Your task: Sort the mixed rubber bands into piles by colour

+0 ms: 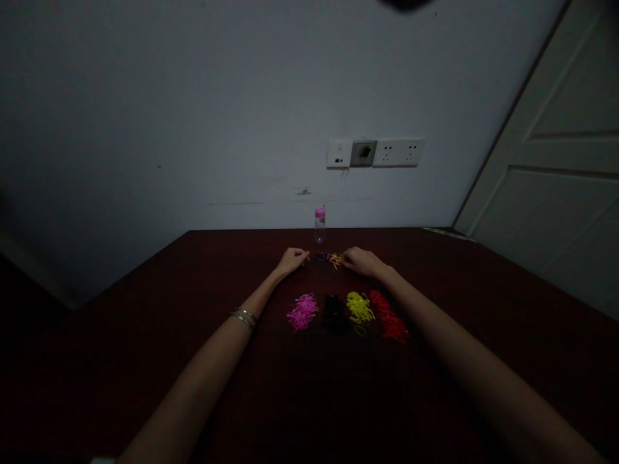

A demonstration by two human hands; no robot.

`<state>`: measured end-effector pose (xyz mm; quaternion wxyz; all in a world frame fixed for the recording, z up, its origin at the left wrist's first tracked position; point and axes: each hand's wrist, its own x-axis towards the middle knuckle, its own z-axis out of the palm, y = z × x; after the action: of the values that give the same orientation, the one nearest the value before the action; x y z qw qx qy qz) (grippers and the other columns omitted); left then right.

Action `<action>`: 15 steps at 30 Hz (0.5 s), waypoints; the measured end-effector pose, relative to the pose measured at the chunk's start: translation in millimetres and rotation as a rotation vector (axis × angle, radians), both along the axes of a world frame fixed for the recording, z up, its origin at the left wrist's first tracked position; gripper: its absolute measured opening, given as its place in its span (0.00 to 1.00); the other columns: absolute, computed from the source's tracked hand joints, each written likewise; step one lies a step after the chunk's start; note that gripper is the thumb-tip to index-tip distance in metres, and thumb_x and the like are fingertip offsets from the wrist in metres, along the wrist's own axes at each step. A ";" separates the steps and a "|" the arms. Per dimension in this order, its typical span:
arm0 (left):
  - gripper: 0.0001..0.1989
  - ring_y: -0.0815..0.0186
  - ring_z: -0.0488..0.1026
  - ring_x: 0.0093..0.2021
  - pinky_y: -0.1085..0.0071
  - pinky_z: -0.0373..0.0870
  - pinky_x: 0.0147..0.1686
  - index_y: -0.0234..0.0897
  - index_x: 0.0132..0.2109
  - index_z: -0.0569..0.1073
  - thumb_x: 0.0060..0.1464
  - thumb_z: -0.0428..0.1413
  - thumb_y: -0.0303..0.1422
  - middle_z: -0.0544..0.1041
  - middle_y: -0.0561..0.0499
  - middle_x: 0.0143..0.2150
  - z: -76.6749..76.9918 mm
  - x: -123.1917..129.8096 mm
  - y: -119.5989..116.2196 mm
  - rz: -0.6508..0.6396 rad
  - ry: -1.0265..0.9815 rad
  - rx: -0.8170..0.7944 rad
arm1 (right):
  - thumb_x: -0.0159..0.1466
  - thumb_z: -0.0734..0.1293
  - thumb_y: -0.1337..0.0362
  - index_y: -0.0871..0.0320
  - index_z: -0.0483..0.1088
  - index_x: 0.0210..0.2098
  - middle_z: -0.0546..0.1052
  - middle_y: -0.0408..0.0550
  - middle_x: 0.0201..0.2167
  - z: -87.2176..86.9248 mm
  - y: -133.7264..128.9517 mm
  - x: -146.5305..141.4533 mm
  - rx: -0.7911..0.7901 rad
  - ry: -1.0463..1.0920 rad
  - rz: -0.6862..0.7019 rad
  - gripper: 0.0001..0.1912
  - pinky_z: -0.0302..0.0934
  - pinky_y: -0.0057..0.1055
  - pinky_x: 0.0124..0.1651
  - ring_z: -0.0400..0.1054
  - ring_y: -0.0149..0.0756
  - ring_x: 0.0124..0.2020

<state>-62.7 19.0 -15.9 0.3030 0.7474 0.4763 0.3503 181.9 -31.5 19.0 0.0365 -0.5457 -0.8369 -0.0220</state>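
Both hands (329, 261) flank mixed bands (331, 258); table (145, 335) edges well apart.

A dark red desk (145, 335) stands against a pale wall, where a row of white sockets (376, 153) is mounted. A small clear bottle with a pink cap (320, 224) stands upright near the desk's far edge. A white panelled door (556, 193) stands at right.

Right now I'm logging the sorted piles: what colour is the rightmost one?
Red pile, clearest in the head view.
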 end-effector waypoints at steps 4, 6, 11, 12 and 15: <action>0.20 0.73 0.60 0.20 0.76 0.55 0.23 0.30 0.27 0.74 0.50 0.48 0.43 0.65 0.55 0.17 -1.2 -0.8 1.7 -0.016 -0.006 0.007 | 0.63 0.57 0.61 0.58 0.68 0.35 0.73 0.55 0.40 -0.6 2.6 -0.4 -0.017 0.016 -0.006 0.11 0.58 0.28 0.39 0.67 0.40 0.42; 0.19 0.73 0.60 0.20 0.76 0.55 0.23 0.30 0.27 0.74 0.51 0.48 0.43 0.65 0.54 0.17 -1.2 -0.8 1.9 -0.016 -0.004 0.010 | 0.62 0.58 0.61 0.59 0.68 0.35 0.73 0.55 0.39 0.4 3.2 0.4 -0.033 0.064 0.004 0.11 0.57 0.28 0.39 0.67 0.39 0.41; 0.19 0.73 0.60 0.20 0.76 0.55 0.23 0.30 0.27 0.74 0.50 0.49 0.42 0.65 0.55 0.17 0.0 -0.1 1.3 -0.005 -0.005 0.004 | 0.60 0.58 0.65 0.62 0.69 0.34 0.75 0.52 0.34 8.8 -0.2 8.3 -0.094 0.301 0.068 0.10 0.58 0.26 0.36 0.67 0.34 0.33; 0.19 0.73 0.60 0.20 0.76 0.55 0.23 0.30 0.27 0.74 0.50 0.49 0.42 0.65 0.55 0.16 0.2 -0.1 1.1 -0.003 -0.005 0.006 | 0.59 0.58 0.65 0.63 0.69 0.33 0.75 0.52 0.33 11.2 -2.0 10.4 -0.105 0.342 0.081 0.10 0.58 0.26 0.36 0.67 0.33 0.32; 0.19 0.73 0.60 0.20 0.76 0.55 0.23 0.30 0.26 0.73 0.50 0.49 0.42 0.65 0.55 0.16 0.8 -0.5 0.1 0.001 -0.012 0.006 | 0.58 0.59 0.63 0.63 0.70 0.32 0.74 0.50 0.30 16.9 -8.1 17.3 -0.144 0.435 0.102 0.11 0.58 0.27 0.34 0.66 0.33 0.30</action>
<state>-63.2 19.1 -15.1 0.3033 0.7462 0.4736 0.3563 199.2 -39.7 35.9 0.1781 -0.4960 -0.8351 0.1578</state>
